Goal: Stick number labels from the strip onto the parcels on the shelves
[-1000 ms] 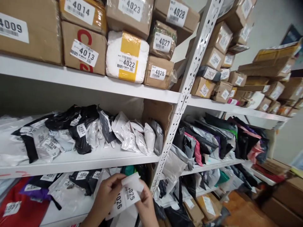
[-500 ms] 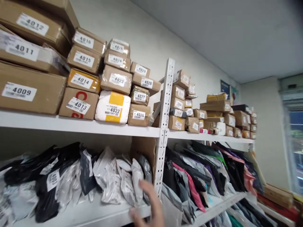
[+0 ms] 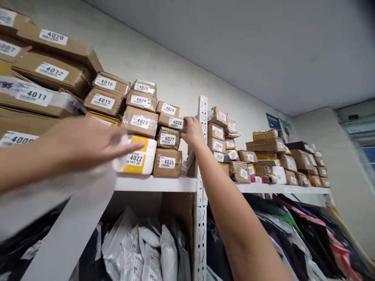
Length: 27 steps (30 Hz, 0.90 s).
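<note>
My right hand [image 3: 191, 130] reaches up to the top shelf, its fingers curled on the right end of the brown box labelled 4028 [image 3: 172, 121]. That box lies on the box labelled 4027 [image 3: 167, 138], which rests on the box labelled 4026 [image 3: 167, 162]. My left hand [image 3: 90, 142] is smeared by motion in front of the white and yellow parcel labelled 4022 [image 3: 137, 160], fingers pointing right. A blurred white parcel [image 3: 58, 191] shows under that hand and forearm; whether the hand grips it is unclear.
The white shelf board [image 3: 155, 183] and perforated upright [image 3: 202, 156] carry stacked numbered boxes on both sides. Soft grey, white and black mailer bags [image 3: 152, 249] fill the shelf below. More boxes [image 3: 272, 156] run along the right bay. Wall and ceiling lie beyond.
The view has tilted up from the lower shelves to the top one. My right hand rose from the bag shelf to the box labelled 4028. My left arm swung in from the left.
</note>
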### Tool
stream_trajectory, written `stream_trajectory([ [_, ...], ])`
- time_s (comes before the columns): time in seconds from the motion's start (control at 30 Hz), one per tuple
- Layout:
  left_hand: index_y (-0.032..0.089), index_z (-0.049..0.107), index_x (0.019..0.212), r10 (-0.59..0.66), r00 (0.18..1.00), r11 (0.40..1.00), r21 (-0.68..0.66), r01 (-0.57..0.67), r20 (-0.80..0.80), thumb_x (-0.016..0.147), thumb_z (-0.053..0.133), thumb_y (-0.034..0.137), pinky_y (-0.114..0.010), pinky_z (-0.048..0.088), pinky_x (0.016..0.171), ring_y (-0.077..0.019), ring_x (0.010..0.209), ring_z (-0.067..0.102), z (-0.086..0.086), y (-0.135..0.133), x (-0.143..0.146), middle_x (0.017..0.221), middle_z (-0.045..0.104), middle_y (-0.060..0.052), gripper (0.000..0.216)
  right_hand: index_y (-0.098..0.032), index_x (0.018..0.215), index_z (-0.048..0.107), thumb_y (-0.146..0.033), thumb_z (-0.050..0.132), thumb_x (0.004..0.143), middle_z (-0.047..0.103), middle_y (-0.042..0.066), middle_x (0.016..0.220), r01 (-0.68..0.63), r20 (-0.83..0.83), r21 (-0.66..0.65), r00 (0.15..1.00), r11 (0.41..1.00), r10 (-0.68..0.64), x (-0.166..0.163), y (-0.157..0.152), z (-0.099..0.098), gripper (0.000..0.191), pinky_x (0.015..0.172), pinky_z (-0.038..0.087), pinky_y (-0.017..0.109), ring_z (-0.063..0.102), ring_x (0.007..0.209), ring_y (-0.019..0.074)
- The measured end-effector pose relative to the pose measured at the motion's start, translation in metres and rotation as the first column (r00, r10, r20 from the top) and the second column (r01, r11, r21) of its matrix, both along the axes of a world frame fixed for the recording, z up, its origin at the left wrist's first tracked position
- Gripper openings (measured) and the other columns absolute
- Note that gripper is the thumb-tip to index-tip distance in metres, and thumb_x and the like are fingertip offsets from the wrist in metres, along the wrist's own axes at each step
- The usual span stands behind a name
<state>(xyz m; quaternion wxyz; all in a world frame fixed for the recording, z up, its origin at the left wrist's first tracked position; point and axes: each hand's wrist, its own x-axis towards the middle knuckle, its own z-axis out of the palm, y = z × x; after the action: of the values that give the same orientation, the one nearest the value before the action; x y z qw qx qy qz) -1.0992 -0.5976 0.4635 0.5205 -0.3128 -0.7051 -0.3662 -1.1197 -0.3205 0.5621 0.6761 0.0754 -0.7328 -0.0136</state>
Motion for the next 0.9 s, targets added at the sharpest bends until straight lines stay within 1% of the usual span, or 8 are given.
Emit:
stream_trajectory([
  [0.03,0.012,0.068,0.084,0.219,0.975,0.959,-0.176,-0.22,-0.027,0.051,0.074,0.068,-0.056,0.035,0.094,-0.0368,0.1,0.057,0.038,0.01,0.005,0.067,0.059,-0.003,0.065,-0.015,0.119,0.049,-0.003,0.06,0.065,0.053,0.015,0.122,0.021,0.036,0.02,0.999,1.0,-0.022,0.001,0.001,0.004,0.056,0.093,0.041,0.046,0.049,0.111,0.0304],
  [0.1,0.011,0.061,0.113,0.432,0.886,0.842,-0.278,-0.463,-0.167,0.058,0.074,0.06,-0.055,0.03,0.098,-0.0373,0.11,0.052,0.102,0.033,0.01,0.092,0.065,-0.008,0.075,-0.016,0.115,0.052,-0.003,0.059,0.066,0.057,0.013,0.114,0.034,0.076,0.038,0.996,0.999,-0.037,0.004,0.002,0.01,0.051,0.086,0.044,0.042,0.054,0.102,0.0285],
  [0.17,0.016,0.051,0.129,0.485,0.841,0.775,-0.327,-0.541,-0.241,0.061,0.076,0.049,-0.051,0.03,0.099,-0.0377,0.114,0.049,0.145,0.058,0.006,0.109,0.063,-0.01,0.079,-0.017,0.112,0.053,-0.002,0.06,0.066,0.059,0.011,0.11,0.028,0.086,0.048,0.996,0.998,-0.032,0.006,0.002,0.013,0.048,0.081,0.045,0.04,0.056,0.096,0.0267],
  [0.27,0.02,0.055,0.126,0.482,0.847,0.75,-0.393,-0.532,-0.226,0.061,0.076,0.04,-0.044,0.03,0.099,-0.0333,0.117,0.047,0.18,0.084,-0.008,0.111,0.064,-0.008,0.071,-0.017,0.109,0.053,-0.001,0.061,0.064,0.059,0.01,0.108,0.007,0.087,0.055,0.996,0.998,-0.012,0.008,0.005,0.015,0.048,0.08,0.045,0.038,0.057,0.094,0.025],
  [0.4,0.016,0.068,0.103,0.524,0.824,0.691,-0.459,-0.559,-0.214,0.064,0.071,0.039,-0.034,0.029,0.1,-0.0219,0.113,0.046,0.195,0.097,-0.018,0.101,0.067,-0.002,0.046,-0.018,0.107,0.054,-0.003,0.063,0.064,0.06,0.009,0.107,-0.054,0.062,0.052,0.997,0.997,0.051,0.011,0.014,0.012,0.046,0.081,0.046,0.039,0.057,0.094,0.0245],
  [0.53,0.016,0.069,0.102,0.568,0.778,0.634,-0.459,-0.622,-0.269,0.063,0.072,0.033,-0.039,0.034,0.097,-0.0237,0.106,0.05,0.197,0.103,-0.018,0.098,0.067,-0.002,0.042,-0.02,0.107,0.055,-0.004,0.064,0.064,0.061,0.008,0.108,-0.11,0.012,0.043,0.994,0.993,0.11,0.013,0.023,0.007,0.047,0.085,0.047,0.041,0.058,0.098,0.0247],
  [0.73,0.013,0.07,0.098,0.433,0.859,0.81,-0.3,-0.503,-0.272,0.067,0.07,0.042,-0.036,0.036,0.094,-0.0279,0.111,0.052,0.194,0.097,-0.013,0.103,0.067,-0.005,0.043,-0.019,0.113,0.057,-0.002,0.06,0.065,0.06,0.009,0.111,-0.191,-0.139,0.009,0.972,0.981,0.191,0.023,0.038,-0.015,0.05,0.09,0.047,0.042,0.056,0.103,0.0253],
  [0.9,0.007,0.066,0.104,0.319,0.917,0.929,-0.112,-0.353,-0.242,0.073,0.065,0.046,-0.027,0.038,0.091,-0.0159,0.101,0.053,0.187,0.08,0.004,0.101,0.068,-0.003,0.05,-0.031,0.122,0.052,-0.005,0.053,0.075,0.056,0.007,0.112,-0.201,-0.424,0.187,0.866,0.962,0.263,0.039,0.049,-0.071,0.053,0.088,0.05,0.045,0.054,0.108,0.0252],
])
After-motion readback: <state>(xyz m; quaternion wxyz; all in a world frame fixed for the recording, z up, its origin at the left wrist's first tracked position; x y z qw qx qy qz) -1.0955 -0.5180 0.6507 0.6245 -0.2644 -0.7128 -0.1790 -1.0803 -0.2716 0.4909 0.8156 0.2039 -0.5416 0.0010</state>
